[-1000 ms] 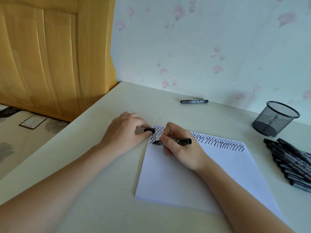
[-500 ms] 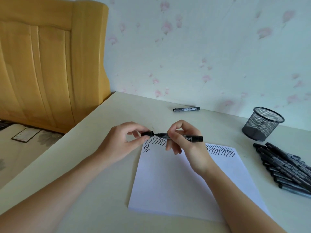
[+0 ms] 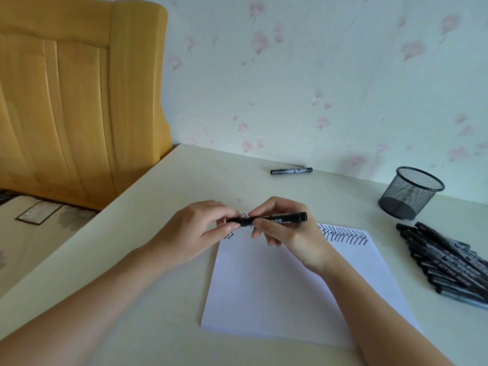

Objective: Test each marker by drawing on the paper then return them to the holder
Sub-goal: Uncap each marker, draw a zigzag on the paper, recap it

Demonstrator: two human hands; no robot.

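A black marker (image 3: pixel 286 217) is held level above the far edge of the white paper (image 3: pixel 277 291). My right hand (image 3: pixel 285 233) grips its barrel. My left hand (image 3: pixel 203 233) pinches the cap (image 3: pixel 237 221) at the marker's left end; the cap sits against the barrel. Black zigzag strokes (image 3: pixel 346 235) run along the paper's far edge. A black mesh holder (image 3: pixel 412 192) stands at the back right, nothing visible inside it. A pile of several black markers (image 3: pixel 449 262) lies at the right edge.
One more black marker (image 3: pixel 291 170) lies alone near the wall at the back of the cream table (image 3: pixel 158 207). A wooden headboard (image 3: pixel 79 101) and a bed stand to the left, beyond the table's left edge.
The marker was lifted off the paper and turned level. My hands came together, and the cap in my left hand went from apart to pressed onto the marker's tip.
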